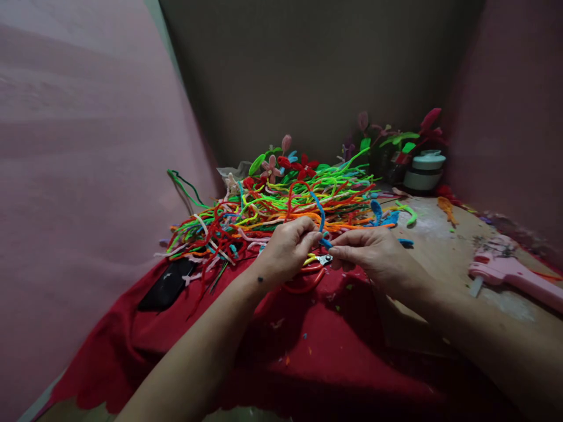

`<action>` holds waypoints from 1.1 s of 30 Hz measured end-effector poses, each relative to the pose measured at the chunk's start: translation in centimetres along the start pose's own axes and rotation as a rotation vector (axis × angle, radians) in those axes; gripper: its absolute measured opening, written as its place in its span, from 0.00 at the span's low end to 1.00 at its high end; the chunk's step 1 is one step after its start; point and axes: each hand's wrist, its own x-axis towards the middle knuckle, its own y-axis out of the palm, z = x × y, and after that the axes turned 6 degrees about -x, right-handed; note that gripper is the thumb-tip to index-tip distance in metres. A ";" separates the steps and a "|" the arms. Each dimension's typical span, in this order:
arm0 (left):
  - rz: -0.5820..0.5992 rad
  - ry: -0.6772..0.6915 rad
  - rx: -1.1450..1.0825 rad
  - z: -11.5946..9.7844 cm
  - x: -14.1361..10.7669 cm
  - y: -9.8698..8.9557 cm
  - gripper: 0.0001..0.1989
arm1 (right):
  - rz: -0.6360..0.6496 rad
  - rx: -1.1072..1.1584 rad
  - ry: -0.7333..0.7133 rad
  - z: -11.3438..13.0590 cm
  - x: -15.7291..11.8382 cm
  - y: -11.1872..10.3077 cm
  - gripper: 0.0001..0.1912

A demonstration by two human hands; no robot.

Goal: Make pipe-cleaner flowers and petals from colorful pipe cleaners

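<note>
1. Nearest my camera are the two bare forearms [189, 351], reaching in from either side over the red cloth [308, 351].
2. From where I sit, the left hand [288, 243] is narrow, thumb and finger pinched on the blue fuzzy stick [322, 217] near its lower end.
3. The right hand [378, 252] is narrow too, its fingertips closed on the short lower part, just to the right of the left thumb.
4. The stick lies between the two hands. Its longer part rises from the pinch and curves away from me, leaning slightly left, so its long axis runs across the line joining the hands. I judge this crossing to be what matters most.
5. Neither hand is clearly nearer; both seem to touch it. I cannot tell exactly how the lower end is bent.
6. Beyond the fingers I see the heap of coloured sticks [264, 205]; just below them are the scissors [320, 275], their blades pointing toward the right fingertips.
</note>
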 end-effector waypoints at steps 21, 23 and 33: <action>0.185 0.098 0.102 -0.3 -0.2 -0.7 0.06 | -0.495 -1.067 -0.963 0.3 -0.2 0.1 0.09; 0.172 0.080 0.041 -0.5 -0.2 -0.7 0.06 | -0.471 -1.111 -0.938 0.2 -0.2 0.2 0.10; 0.021 0.064 -0.111 -0.6 -0.2 -0.7 0.07 | -0.027 -0.303 -0.171 1.5 -0.4 0.3 0.10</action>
